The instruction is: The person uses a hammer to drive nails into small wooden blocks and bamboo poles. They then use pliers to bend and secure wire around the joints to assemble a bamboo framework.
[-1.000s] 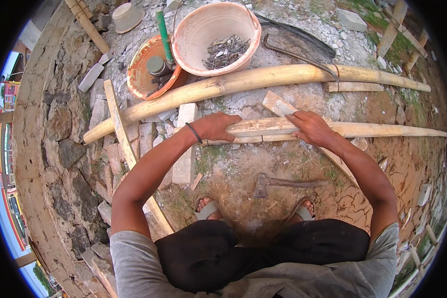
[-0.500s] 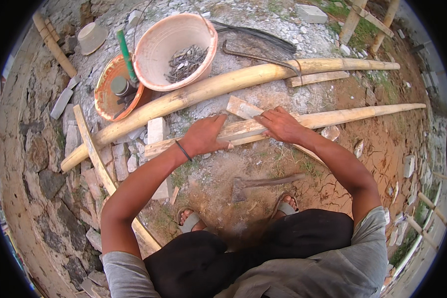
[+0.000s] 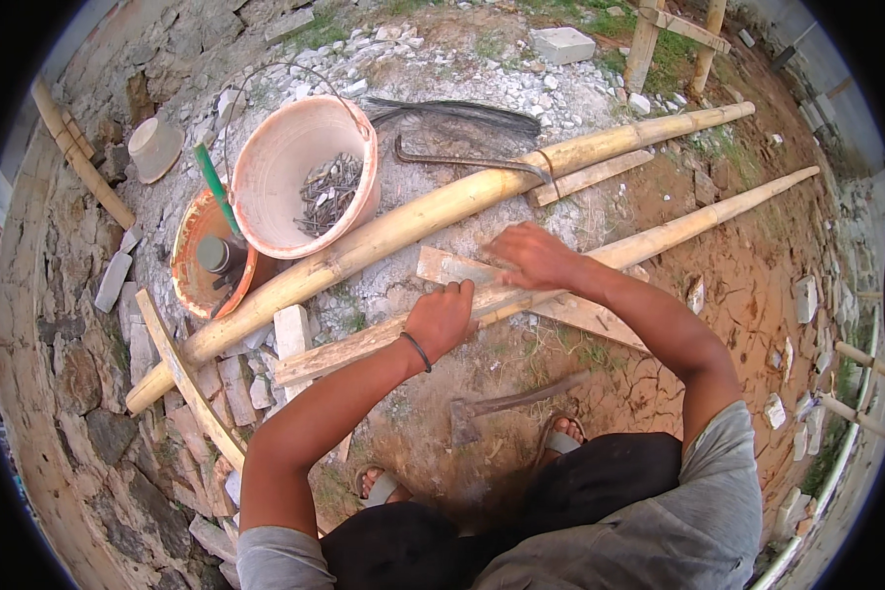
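Note:
A split bamboo pole lies across in front of me, its wide cut end at the left and its thin tip far right. My left hand is wrapped round the pole near its middle. My right hand is over the pole just beyond, with its fingers smeared by motion; whether it touches the pole is unclear. Under the pole a wooden board runs crosswise, one end showing past my hands. A hatchet with a worn wooden handle rests on the dirt between my feet.
Beyond lies a thicker bamboo pole with a pry bar against it. A pale bucket of nails and an orange bucket stand at left. Bundled dark wire, a bamboo strip and stones lie around.
My left hand has gone from thumb spread to fingers closed round the pole, farther along it. The right hand has lifted and is moving. The view has shifted slightly.

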The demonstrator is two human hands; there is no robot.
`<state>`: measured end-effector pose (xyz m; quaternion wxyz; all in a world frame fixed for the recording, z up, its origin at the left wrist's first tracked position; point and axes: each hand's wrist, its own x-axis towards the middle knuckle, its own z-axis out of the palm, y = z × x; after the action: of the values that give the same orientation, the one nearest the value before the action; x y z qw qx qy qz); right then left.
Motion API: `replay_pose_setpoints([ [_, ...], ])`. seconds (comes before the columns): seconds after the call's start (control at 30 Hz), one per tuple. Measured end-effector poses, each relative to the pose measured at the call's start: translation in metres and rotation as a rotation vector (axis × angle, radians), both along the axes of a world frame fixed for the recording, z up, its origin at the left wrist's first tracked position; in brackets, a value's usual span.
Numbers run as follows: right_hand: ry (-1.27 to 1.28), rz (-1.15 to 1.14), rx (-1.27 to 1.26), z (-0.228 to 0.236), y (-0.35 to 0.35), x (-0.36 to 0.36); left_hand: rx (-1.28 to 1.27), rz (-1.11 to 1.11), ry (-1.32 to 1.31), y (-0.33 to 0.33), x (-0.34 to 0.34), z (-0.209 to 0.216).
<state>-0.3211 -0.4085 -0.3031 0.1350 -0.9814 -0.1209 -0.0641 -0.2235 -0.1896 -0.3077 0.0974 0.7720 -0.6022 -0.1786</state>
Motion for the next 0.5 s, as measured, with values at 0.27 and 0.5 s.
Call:
replay_pose_setpoints([
  [0.27,-0.225,-0.568,-0.122,-0.004,-0.107,0.064,-0.022,0.021,0.003,0.001,-0.001,0.000],
  [0.5,-0.049,-0.658,-0.165,-0.036,-0.129,0.117,-0.034,0.001,0.014,0.000,0.002,0.002],
])
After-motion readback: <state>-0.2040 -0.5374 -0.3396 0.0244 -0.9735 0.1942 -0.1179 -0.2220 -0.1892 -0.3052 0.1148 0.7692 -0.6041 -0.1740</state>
